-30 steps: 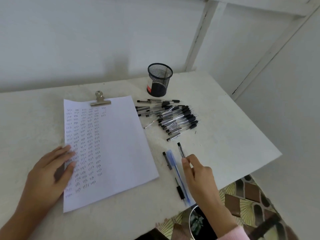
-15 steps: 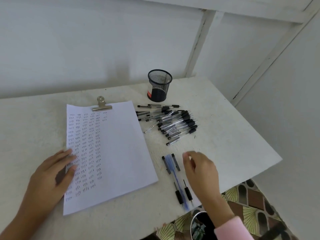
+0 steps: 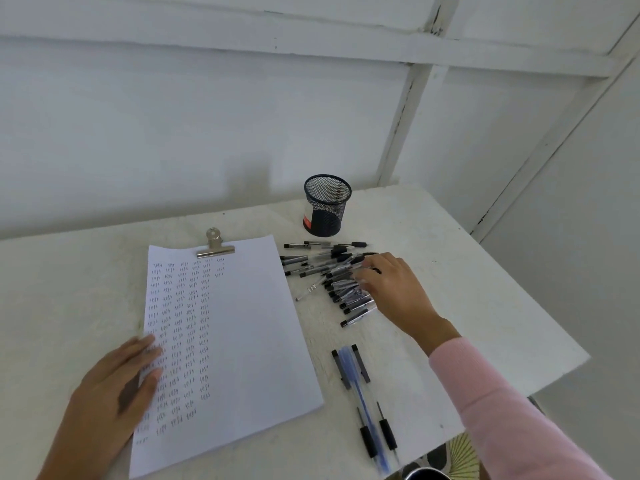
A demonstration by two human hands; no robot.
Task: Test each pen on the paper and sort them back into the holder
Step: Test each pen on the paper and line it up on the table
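Observation:
A white sheet of paper (image 3: 242,341) with columns of small handwritten marks lies on the table, held at its top by a metal clip (image 3: 214,245). My left hand (image 3: 114,389) lies flat on the sheet's lower left edge. A pile of several clear pens with black caps (image 3: 325,271) lies to the right of the paper. My right hand (image 3: 391,289) rests on the right side of the pile, fingertips touching the pens; no pen is lifted. A black mesh holder (image 3: 326,205) stands upright behind the pile. Three pens (image 3: 360,386), one blue, lie side by side near the front edge.
The white table (image 3: 485,306) ends at a corner on the right and against a white wall at the back. Patterned floor shows below the front edge. A dark round object (image 3: 424,474) sits at the bottom edge of the view.
My right hand set a black pen down beside the blue one near the front edge, then reached forward onto the pile. The left hand has stayed on the paper.

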